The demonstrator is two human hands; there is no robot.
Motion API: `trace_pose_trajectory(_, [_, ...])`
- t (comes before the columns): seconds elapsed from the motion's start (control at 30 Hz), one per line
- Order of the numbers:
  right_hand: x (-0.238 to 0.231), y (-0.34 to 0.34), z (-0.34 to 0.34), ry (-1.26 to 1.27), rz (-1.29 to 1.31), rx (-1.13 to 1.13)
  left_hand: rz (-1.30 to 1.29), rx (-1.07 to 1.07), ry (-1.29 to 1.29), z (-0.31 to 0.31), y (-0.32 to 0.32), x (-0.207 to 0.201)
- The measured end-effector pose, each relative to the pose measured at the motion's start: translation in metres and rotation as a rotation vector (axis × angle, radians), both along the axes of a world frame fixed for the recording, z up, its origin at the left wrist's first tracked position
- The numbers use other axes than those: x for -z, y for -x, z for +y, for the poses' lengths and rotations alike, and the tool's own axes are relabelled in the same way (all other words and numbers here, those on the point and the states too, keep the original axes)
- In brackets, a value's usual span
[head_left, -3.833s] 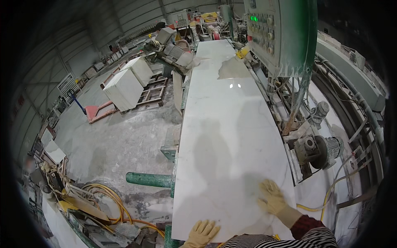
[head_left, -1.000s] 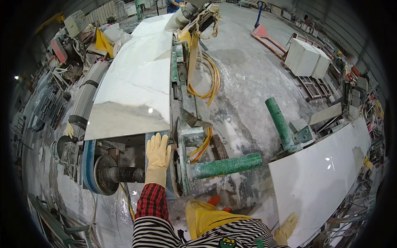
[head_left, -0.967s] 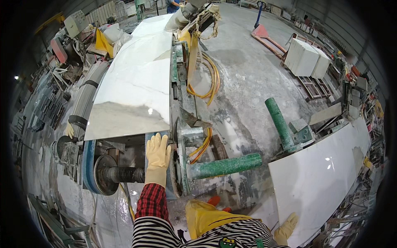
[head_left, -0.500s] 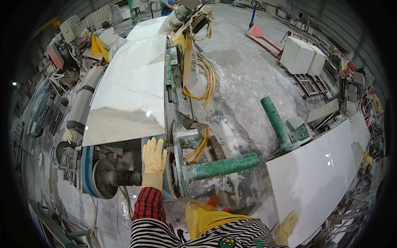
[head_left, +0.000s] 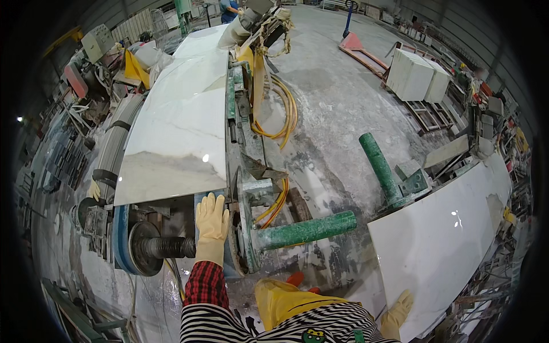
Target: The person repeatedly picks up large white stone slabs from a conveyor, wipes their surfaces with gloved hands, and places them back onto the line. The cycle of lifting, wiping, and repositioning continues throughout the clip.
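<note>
My left hand [head_left: 211,227], in a cream rubber glove, lies open on the blue conveyor belt [head_left: 231,260], its fingers stretched forward. The fingertips are close to the near edge of a glossy white stone slab [head_left: 180,123] with grey veins, which rests on the conveyor. From this view I cannot tell whether they touch it. My right hand [head_left: 398,313], gloved alike, is open at the lower right, lying on the near left edge of a second white slab [head_left: 429,257]. Its thumb side is partly hidden.
Green padded posts [head_left: 309,230] stick out between the two slabs. Coiled yellow hoses [head_left: 289,108] lie on the wet floor beside the conveyor. A roller [head_left: 146,247] shows at its near end. A red pallet jack [head_left: 366,54] and stacked white blocks [head_left: 410,75] stand far right. Another person [head_left: 229,10] is far off.
The slab on the conveyor and my left hand sit very slightly nearer to me. My right hand stays in place on the second slab.
</note>
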State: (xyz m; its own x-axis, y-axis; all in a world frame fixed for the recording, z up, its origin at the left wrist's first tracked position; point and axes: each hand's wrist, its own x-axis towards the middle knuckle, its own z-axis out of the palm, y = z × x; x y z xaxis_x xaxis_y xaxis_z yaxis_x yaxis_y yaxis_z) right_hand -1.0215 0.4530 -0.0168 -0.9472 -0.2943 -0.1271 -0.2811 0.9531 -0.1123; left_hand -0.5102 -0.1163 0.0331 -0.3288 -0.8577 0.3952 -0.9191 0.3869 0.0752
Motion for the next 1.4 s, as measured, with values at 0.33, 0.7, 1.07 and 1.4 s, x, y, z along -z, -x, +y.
trace_pose_trajectory(0.33, [-0.024,-0.006,-0.007,-0.246,0.064,-0.166,-0.004,0.003,0.011,0.003,-0.002,0.002])
trace_pose_trajectory(0.7, [-0.037,-0.006,-0.023,-0.054,-0.034,-0.025,-0.016,-0.009,-0.036,0.009,-0.003,0.000])
trace_pose_trajectory(1.07, [-0.013,0.010,-0.004,-0.131,0.060,-0.109,-0.030,-0.017,0.008,0.012,-0.003,0.006])
trace_pose_trajectory(1.4, [-0.013,0.014,0.001,-0.181,0.107,-0.164,-0.016,-0.022,-0.066,0.019,0.000,-0.003])
